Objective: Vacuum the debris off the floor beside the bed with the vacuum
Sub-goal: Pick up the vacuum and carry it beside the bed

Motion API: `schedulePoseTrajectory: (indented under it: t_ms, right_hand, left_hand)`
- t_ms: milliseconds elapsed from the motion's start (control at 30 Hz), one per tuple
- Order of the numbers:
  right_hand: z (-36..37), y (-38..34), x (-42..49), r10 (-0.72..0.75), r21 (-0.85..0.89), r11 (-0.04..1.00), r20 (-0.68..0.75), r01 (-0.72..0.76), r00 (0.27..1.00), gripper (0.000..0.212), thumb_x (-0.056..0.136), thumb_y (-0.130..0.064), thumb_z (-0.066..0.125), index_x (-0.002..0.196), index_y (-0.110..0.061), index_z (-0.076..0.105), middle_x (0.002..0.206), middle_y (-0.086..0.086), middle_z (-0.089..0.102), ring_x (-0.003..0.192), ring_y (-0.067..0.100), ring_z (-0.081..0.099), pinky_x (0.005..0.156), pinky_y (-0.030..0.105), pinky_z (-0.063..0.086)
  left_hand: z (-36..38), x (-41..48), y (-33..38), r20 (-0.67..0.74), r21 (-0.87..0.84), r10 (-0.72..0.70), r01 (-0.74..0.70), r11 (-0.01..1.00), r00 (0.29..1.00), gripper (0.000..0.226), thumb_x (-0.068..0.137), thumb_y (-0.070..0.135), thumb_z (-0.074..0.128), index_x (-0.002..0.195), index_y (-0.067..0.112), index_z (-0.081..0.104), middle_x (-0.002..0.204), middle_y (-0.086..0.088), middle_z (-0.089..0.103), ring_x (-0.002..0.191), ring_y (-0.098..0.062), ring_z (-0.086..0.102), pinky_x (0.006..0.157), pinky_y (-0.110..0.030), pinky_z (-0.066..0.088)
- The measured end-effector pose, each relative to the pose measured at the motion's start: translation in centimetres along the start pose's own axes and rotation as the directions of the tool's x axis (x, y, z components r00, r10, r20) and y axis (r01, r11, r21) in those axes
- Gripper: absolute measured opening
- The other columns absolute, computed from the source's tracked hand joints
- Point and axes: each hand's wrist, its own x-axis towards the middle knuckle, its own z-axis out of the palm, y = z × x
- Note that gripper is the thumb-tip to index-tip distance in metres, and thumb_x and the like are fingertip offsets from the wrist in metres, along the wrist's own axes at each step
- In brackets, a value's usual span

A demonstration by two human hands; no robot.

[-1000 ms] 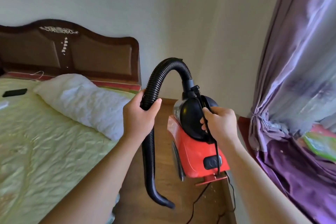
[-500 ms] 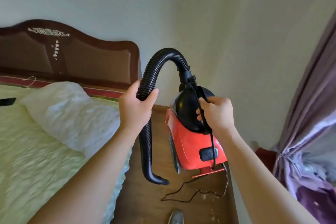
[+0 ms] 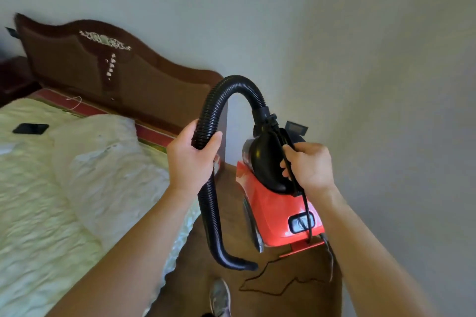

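Note:
A small red vacuum [image 3: 275, 211] with a black top hangs in the air over the brown floor [image 3: 201, 247] beside the bed. My right hand [image 3: 307, 167] grips its black handle, with the power cord pinched under the fingers. A ribbed black hose [image 3: 224, 100] arches up from the vacuum's top and down to a curved nozzle [image 3: 231, 262] above the floor. My left hand [image 3: 192, 159] holds the hose partway down. The black cord [image 3: 270, 283] trails in loops on the floor. No debris is plainly visible in this view.
The bed [image 3: 31, 213] with a pale green cover and a white pillow [image 3: 103, 162] fills the left, under a dark wooden headboard [image 3: 90, 67]. A black phone [image 3: 31, 128] lies on the bed. A grey wall [image 3: 386, 110] closes the narrow floor strip on the right. My shoe [image 3: 220, 297] stands below.
The view has swung left and down: the purple curtain has left the frame and more floor and my shoe show. Both hands keep the same grips on hose and handle.

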Motion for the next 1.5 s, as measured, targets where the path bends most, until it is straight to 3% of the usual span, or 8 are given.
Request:
schedulePoseTrajectory:
  t_ms: [233, 400, 567, 667, 900, 1100, 1333, 1500]
  right_hand:
    - [4.6, -0.6, 12.0, -0.034, -0.056, 0.998, 0.137, 0.042, 0.990, 0.036, 0.096, -0.013, 0.060, 0.063, 0.002, 0.065, 0.046, 0.004, 0.060, 0.039, 0.016, 0.054, 0.044, 0.024, 0.047]
    - [7.1, -2.5, 18.6, -0.054, -0.081, 0.994, 0.238, 0.075, 0.970, 0.038, 0.096, -0.013, 0.060, 0.060, -0.003, 0.065, 0.043, 0.003, 0.059, 0.036, 0.016, 0.053, 0.044, 0.025, 0.046]
    - [9.5, -4.6, 23.3, -0.132, -0.108, 0.976, 0.390, 0.187, 0.911, 0.037, 0.096, -0.014, 0.061, 0.060, -0.004, 0.067, 0.043, 0.003, 0.060, 0.037, 0.015, 0.055, 0.043, 0.023, 0.048]
    - [10.9, -5.3, 25.9, -0.186, -0.086, 0.961, 0.504, 0.263, 0.843, 0.034, 0.096, -0.012, 0.061, 0.065, 0.002, 0.069, 0.050, 0.009, 0.064, 0.041, 0.019, 0.058, 0.047, 0.030, 0.052]
    - [14.9, -4.2, 31.3, -0.210, -0.034, 0.929, 0.770, 0.368, 0.602, 0.037, 0.097, -0.011, 0.060, 0.063, 0.004, 0.065, 0.046, 0.006, 0.059, 0.039, 0.019, 0.055, 0.042, 0.031, 0.047]
    - [18.6, -1.6, 32.5, -0.122, -0.064, 0.889, 0.922, 0.453, 0.369, 0.034, 0.095, -0.009, 0.061, 0.063, 0.001, 0.066, 0.051, 0.013, 0.060, 0.037, 0.021, 0.053, 0.039, 0.026, 0.042]
    - [22.3, 3.0, 31.0, -0.024, -0.065, 0.800, 0.990, 0.597, 0.141, 0.034, 0.094, -0.011, 0.061, 0.061, -0.001, 0.065, 0.050, 0.010, 0.063, 0.037, 0.020, 0.055, 0.044, 0.028, 0.044]
    - [24.5, 6.8, 29.7, 0.044, -0.040, 0.726, 0.999, 0.687, 0.012, 0.037, 0.095, -0.013, 0.060, 0.059, -0.003, 0.061, 0.049, 0.005, 0.062, 0.037, 0.017, 0.055, 0.044, 0.024, 0.044]
  left_hand:
    - [5.1, 7.9, -4.3, -0.101, 0.032, -0.116, 0.119, 0.992, 0.988, 0.013, 0.092, 0.037, 0.069, 0.095, 0.023, 0.070, 0.075, 0.012, 0.066, 0.075, -0.005, 0.064, 0.061, -0.009, 0.045]
    - [6.5, 12.9, -5.4, -0.174, 0.059, -0.149, 0.162, 0.985, 0.973, 0.016, 0.093, 0.036, 0.068, 0.082, 0.025, 0.064, 0.069, 0.007, 0.061, 0.065, -0.011, 0.059, 0.057, -0.019, 0.045]
    - [6.8, 15.4, -6.0, -0.306, 0.099, -0.193, 0.233, 0.967, 0.932, 0.024, 0.093, 0.032, 0.069, 0.074, 0.024, 0.057, 0.059, 0.004, 0.051, 0.052, -0.005, 0.048, 0.050, -0.016, 0.035]
    - [7.4, 15.6, -5.9, -0.408, 0.105, -0.237, 0.303, 0.947, 0.882, 0.026, 0.092, 0.027, 0.071, 0.071, 0.021, 0.056, 0.056, 0.006, 0.050, 0.049, -0.003, 0.048, 0.047, -0.013, 0.036]
    - [9.8, 13.2, -6.2, -0.666, 0.040, -0.349, 0.499, 0.866, 0.659, 0.022, 0.092, 0.033, 0.070, 0.076, 0.020, 0.062, 0.060, -0.001, 0.056, 0.050, -0.006, 0.049, 0.047, -0.016, 0.038]
    - [12.0, 8.4, -6.9, -0.796, -0.131, -0.442, 0.595, 0.793, 0.413, 0.022, 0.094, 0.030, 0.068, 0.076, 0.019, 0.063, 0.052, 0.010, 0.053, 0.045, -0.005, 0.048, 0.044, -0.014, 0.038]
    - [15.1, 1.3, -10.2, -0.823, -0.325, -0.549, 0.672, 0.665, 0.145, 0.038, 0.095, 0.033, 0.064, 0.066, 0.014, 0.050, 0.051, 0.008, 0.048, 0.048, -0.010, 0.045, 0.054, -0.030, 0.041]
    - [17.1, -2.7, -13.0, -0.813, -0.453, -0.581, 0.664, 0.595, -0.035, 0.040, 0.096, 0.033, 0.064, 0.066, 0.011, 0.050, 0.049, 0.008, 0.045, 0.045, -0.008, 0.043, 0.051, -0.031, 0.041]
